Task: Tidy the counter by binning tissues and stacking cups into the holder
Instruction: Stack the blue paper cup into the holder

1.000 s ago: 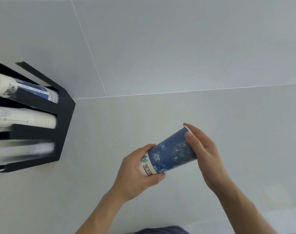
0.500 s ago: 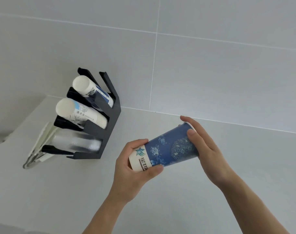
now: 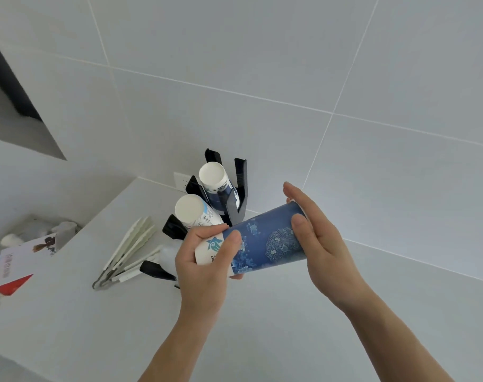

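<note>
Head view: blue cup (image 3: pixel 265 241) on its side mid-frame. Left hand (image 3: pixel 204 263) gripping base, right hand (image 3: pixel 314 238) clasping rim end. Black holder (image 3: pixel 232 205) just behind.

You're at a drinks or pantry corner, likely in an office or shop. Beyond your left hand (image 3: pixel 204 260) a black cup holder (image 3: pixel 232 208) racks sleeves of disposable paper cups on a white counter (image 3: pixel 69 312). Grey wall tiles (image 3: pixel 234 51) rise behind it, with a wall socket (image 3: pixel 180 181) beside the holder.

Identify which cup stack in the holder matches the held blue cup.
The rear stack, farthest from the hands: its sleeve shows dark blue, while the middle stack is mostly white.
</note>
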